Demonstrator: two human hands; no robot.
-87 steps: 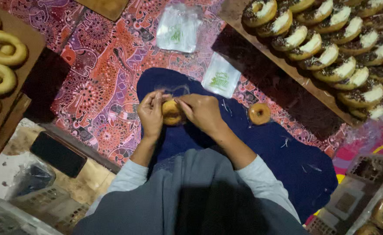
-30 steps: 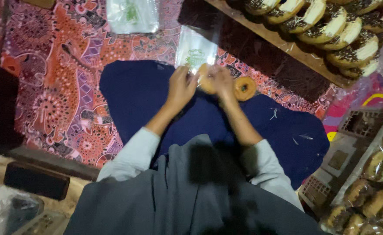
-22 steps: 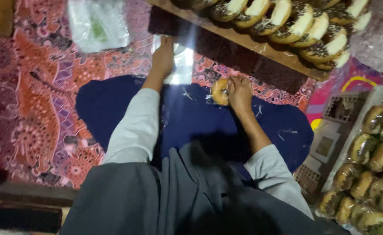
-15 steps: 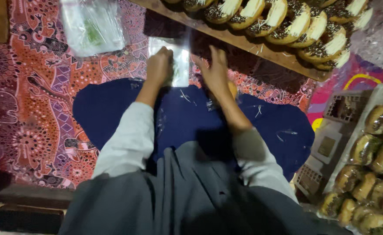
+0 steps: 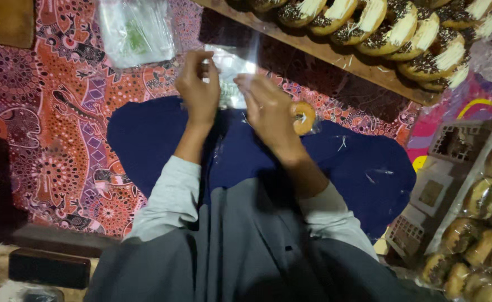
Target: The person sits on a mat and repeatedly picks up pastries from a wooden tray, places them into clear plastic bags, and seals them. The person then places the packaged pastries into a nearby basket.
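Note:
My left hand (image 5: pixel 198 86) and my right hand (image 5: pixel 268 106) are raised over my dark blue lap (image 5: pixel 156 140), both pinching the top edge of a small clear plastic bag (image 5: pixel 232 70) between them. A plain ring doughnut (image 5: pixel 303 117) lies on the blue cloth just right of my right hand. I cannot tell whether the bag's mouth is spread apart.
A wooden tray (image 5: pixel 335 56) of chocolate-topped doughnuts runs along the top right. A stack of clear bags (image 5: pixel 134 31) lies at the top left on the patterned cloth (image 5: pixel 50 123). Wrapped doughnuts (image 5: pixel 481 235) fill a crate at the right. A dark box (image 5: pixel 49 267) sits at the bottom left.
My hands left the wrapped doughnut on my lap, reached forward to the bags by the tray, and now hold one clear bag lifted up between them.

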